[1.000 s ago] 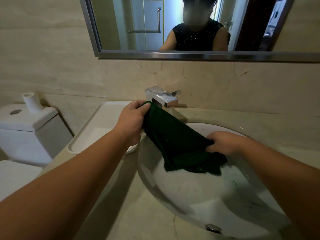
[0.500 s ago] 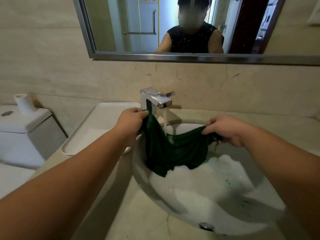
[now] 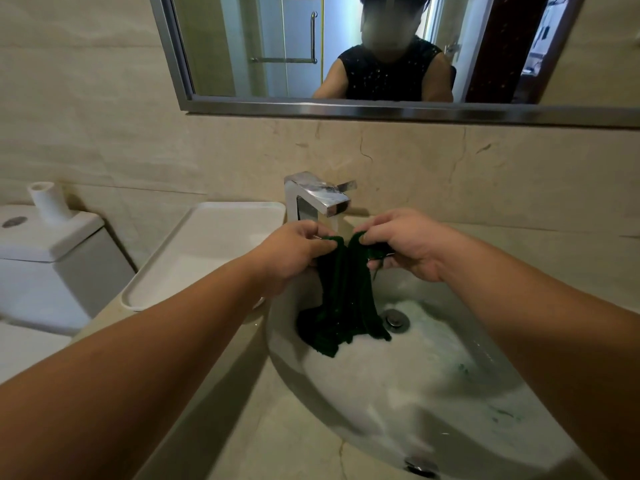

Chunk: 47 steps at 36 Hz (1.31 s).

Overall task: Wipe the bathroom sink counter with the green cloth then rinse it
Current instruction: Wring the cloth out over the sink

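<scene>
Rinsing seemed the step in hand: the left hand (image 3: 294,251) and right hand (image 3: 401,244), fingers curled, each pinched the top of the dark green terry cloth (image 3: 343,299) just below the square chrome faucet (image 3: 318,195). Its tail lay in the white oval basin (image 3: 433,393). Spreading the bunched folds under the spout would probably rinse it better.

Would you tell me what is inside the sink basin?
The green cloth, gripped by the left hand and right hand, trails into the white basin beside the metal drain stopper. Whatever lies under the cloth is covered.
</scene>
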Available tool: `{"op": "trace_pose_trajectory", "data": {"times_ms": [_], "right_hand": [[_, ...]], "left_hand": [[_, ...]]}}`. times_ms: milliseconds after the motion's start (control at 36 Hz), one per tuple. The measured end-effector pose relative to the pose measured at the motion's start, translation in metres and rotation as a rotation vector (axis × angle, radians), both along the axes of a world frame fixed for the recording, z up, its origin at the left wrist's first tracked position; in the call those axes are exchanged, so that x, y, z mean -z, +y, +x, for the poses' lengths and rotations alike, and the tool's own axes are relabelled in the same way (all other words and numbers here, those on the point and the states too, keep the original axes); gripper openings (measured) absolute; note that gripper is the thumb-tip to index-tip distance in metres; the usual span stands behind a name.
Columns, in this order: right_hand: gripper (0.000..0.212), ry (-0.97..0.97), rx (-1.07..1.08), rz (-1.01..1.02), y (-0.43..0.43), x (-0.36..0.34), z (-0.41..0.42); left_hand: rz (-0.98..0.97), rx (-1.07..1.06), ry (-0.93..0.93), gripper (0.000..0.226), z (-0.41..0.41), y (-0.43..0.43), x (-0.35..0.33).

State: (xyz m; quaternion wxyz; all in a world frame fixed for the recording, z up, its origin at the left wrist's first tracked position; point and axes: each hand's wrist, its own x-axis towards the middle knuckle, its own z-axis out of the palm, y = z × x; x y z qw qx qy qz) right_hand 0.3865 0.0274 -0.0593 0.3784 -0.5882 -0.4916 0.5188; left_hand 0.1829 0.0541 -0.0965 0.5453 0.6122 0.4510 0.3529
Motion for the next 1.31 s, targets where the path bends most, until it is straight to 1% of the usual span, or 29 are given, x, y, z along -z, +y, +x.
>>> {"op": "trace_pose_trajectory", "data": {"times_ms": [83, 139, 167, 222, 250, 306, 361, 417, 472, 528, 611, 667, 750, 806, 889, 944, 1056, 1083, 1111, 1139, 1222, 1250, 1306], "right_hand": [[0.030, 0.077, 0.044, 0.032, 0.002, 0.001, -0.007], [0.036, 0.101, 0.031, 0.039, 0.002, 0.001, -0.012], [0.040, 0.109, 0.013, 0.033, 0.002, 0.002, -0.014], [0.046, 0.135, -0.029, 0.012, 0.003, 0.004, -0.017], [0.048, 0.149, -0.050, -0.002, 0.004, 0.004, -0.017], [0.051, 0.130, -0.099, -0.018, 0.006, 0.004, -0.016], [0.044, 0.017, -0.140, 0.005, 0.008, 0.001, -0.012], [0.033, -0.100, -0.135, 0.044, 0.010, -0.005, -0.009], [0.026, -0.186, -0.101, 0.091, 0.014, -0.009, -0.005], [0.025, -0.222, -0.048, 0.126, 0.021, -0.012, -0.002], [0.024, -0.201, 0.021, 0.145, 0.034, -0.011, 0.001], [0.021, -0.227, 0.057, 0.163, 0.044, -0.009, 0.001], [0.029, -0.267, 0.102, 0.206, 0.055, -0.009, -0.001], [0.033, -0.256, 0.116, 0.216, 0.058, -0.012, -0.004], [0.027, -0.221, 0.116, 0.222, 0.060, -0.013, -0.008], [0.022, -0.192, 0.091, 0.213, 0.060, -0.011, -0.010], [0.019, -0.103, 0.078, 0.161, 0.058, -0.004, -0.008], [0.017, -0.109, 0.075, 0.142, 0.056, -0.001, -0.006], [0.016, -0.134, 0.046, 0.112, 0.054, 0.003, -0.003], [0.020, -0.195, -0.021, 0.065, 0.052, 0.010, 0.000], [0.049, -0.388, -0.315, -0.148, 0.038, 0.034, 0.002], [0.055, -0.407, -0.381, -0.191, 0.033, 0.042, -0.001], [0.056, -0.362, -0.411, -0.202, 0.029, 0.061, -0.009]], "left_hand": [[-0.057, -0.009, -0.054, 0.013, 0.005, 0.002, 0.001], [-0.123, 0.030, -0.093, 0.011, 0.007, 0.005, 0.002], [-0.144, 0.060, -0.103, 0.018, 0.007, 0.006, 0.002], [-0.155, 0.098, -0.100, 0.039, 0.005, 0.009, 0.004], [-0.147, 0.092, -0.094, 0.042, 0.004, 0.011, 0.006], [-0.092, 0.032, -0.065, 0.037, 0.003, 0.014, 0.010], [0.007, -0.067, -0.006, 0.027, 0.002, 0.019, 0.014], [0.063, -0.137, 0.021, 0.019, 0.002, 0.024, 0.018], [0.055, -0.156, 0.019, 0.016, 0.003, 0.026, 0.019], [0.041, -0.156, -0.031, 0.014, 0.005, 0.026, 0.017], [0.019, -0.115, -0.147, 0.011, 0.007, 0.025, 0.012], [-0.009, -0.047, -0.229, 0.016, 0.009, 0.025, 0.009], [-0.058, 0.025, -0.327, 0.021, 0.012, 0.023, 0.007], [-0.087, 0.044, -0.347, 0.024, 0.011, 0.022, 0.009], [-0.099, 0.045, -0.323, 0.029, 0.007, 0.023, 0.014], [-0.119, 0.027, -0.346, 0.032, 0.006, 0.025, 0.015], [-0.118, -0.055, -0.389, 0.023, 0.009, 0.028, 0.011], [-0.118, -0.071, -0.394, 0.023, 0.010, 0.028, 0.010], [-0.122, -0.083, -0.400, 0.022, 0.009, 0.029, 0.009], [-0.133, -0.095, -0.414, 0.020, 0.010, 0.029, 0.008], [-0.208, -0.161, -0.496, 0.016, 0.013, 0.027, 0.004], [-0.229, -0.188, -0.518, 0.016, 0.014, 0.025, 0.002], [-0.270, -0.223, -0.554, 0.016, 0.016, 0.021, -0.001]]}}
